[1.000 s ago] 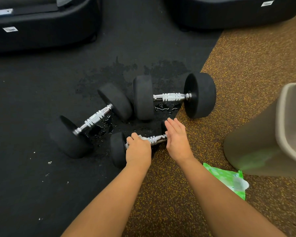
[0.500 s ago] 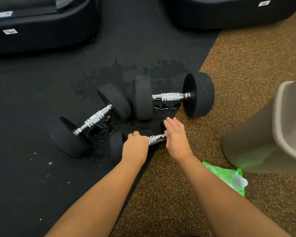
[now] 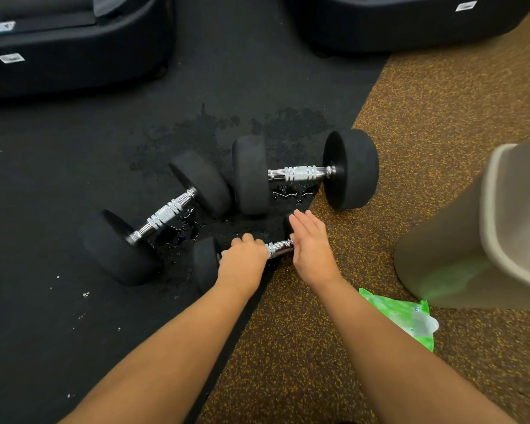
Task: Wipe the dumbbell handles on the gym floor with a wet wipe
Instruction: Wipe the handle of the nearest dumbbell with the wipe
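Note:
Three black-headed dumbbells with chrome knurled handles lie on the floor. My left hand (image 3: 242, 264) grips the handle of the small near dumbbell (image 3: 279, 248), covering most of it. No wipe shows under the fingers. My right hand (image 3: 311, 249), fingers straight and together, rests against that dumbbell's right end and hides its head. The left dumbbell (image 3: 162, 217) lies diagonally beyond my left hand. The far dumbbell (image 3: 300, 173) lies crosswise at the edge of the black mat.
Water drops and a wet patch (image 3: 214, 133) darken the black mat around the dumbbells. A green wipes pack (image 3: 395, 313) lies on the brown speckled floor by my right forearm. A beige bin (image 3: 456, 255) stands at right. Black machine bases (image 3: 74, 56) line the top.
My left hand has slid a little to the left along the small dumbbell's handle. My right hand stays at the right end.

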{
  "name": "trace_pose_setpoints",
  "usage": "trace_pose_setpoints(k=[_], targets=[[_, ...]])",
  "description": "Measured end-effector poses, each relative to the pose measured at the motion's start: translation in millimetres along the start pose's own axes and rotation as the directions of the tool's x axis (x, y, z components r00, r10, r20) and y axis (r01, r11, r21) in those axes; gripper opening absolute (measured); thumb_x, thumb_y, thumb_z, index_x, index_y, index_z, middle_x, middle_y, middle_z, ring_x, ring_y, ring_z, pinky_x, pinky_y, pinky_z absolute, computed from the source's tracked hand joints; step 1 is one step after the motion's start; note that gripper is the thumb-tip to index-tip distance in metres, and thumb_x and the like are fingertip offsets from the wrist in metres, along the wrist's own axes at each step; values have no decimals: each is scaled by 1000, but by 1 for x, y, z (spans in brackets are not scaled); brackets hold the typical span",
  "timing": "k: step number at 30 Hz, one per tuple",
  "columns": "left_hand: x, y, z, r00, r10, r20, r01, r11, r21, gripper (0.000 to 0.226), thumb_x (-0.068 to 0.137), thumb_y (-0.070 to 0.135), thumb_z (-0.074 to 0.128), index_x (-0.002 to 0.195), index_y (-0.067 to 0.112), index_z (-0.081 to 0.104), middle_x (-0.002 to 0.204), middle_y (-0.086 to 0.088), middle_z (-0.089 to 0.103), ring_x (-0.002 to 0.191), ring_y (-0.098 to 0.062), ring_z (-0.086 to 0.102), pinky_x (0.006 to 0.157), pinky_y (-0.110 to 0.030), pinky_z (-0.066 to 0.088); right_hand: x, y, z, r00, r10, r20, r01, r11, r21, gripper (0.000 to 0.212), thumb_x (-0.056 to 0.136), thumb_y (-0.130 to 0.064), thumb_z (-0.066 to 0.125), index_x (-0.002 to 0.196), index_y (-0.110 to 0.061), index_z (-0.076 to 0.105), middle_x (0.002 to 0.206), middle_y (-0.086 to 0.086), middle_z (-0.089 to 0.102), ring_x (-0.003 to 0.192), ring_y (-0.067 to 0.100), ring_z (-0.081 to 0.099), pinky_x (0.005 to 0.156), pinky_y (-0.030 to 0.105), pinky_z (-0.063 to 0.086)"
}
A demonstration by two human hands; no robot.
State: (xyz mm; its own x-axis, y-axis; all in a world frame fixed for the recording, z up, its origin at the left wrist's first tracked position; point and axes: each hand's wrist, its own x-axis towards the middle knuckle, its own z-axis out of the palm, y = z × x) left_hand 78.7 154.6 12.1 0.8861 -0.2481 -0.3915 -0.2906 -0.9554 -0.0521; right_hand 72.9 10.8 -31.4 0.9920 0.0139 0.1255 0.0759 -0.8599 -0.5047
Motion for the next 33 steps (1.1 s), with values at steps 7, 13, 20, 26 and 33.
trace_pose_setpoints(k=[7,13,20,26,33], targets=[[-3,-12,2,1000,24,3,-24,1000,-21,39,87,4,57,125,6,46,122,-13,46,111,-30,49,86,-40,52,1,0,-1,1000,-3,15,3,1000,-6,40,94,-6,50,133,0,49,140,15,46,135,33,33,113,35,20],[-2,-12,4,1000,13,9,-14,1000,14,39,87,1,55,125,4,46,121,-15,46,108,-31,50,82,-39,52,2,0,0,1000,2,-2,-2,1000,-4,39,92,-5,52,130,1,51,137,16,49,132,35,37,111,32,19],[-2,-8,6,990,118,-80,-118,993,2,37,91,8,54,126,9,45,123,-10,45,114,-27,46,80,-35,49,1,1,4,999,-5,-32,5,1000,6,38,90,-4,56,127,2,54,133,17,53,128,37,41,109,41,32],[0,-14,14,964,206,-166,-208,978,5,27,91,13,51,118,13,53,116,-8,49,106,-26,49,64,-33,44,2,2,5,999,-13,-38,13,1000,7,38,89,-5,53,126,3,55,131,18,54,126,39,43,108,45,35],[-5,-23,23,943,274,-191,-270,962,47,27,58,17,85,79,18,68,84,-3,60,73,-21,59,42,-26,42,0,3,4,999,-19,-28,19,1000,-16,39,90,-4,55,128,2,53,134,17,52,129,37,41,109,39,29]])
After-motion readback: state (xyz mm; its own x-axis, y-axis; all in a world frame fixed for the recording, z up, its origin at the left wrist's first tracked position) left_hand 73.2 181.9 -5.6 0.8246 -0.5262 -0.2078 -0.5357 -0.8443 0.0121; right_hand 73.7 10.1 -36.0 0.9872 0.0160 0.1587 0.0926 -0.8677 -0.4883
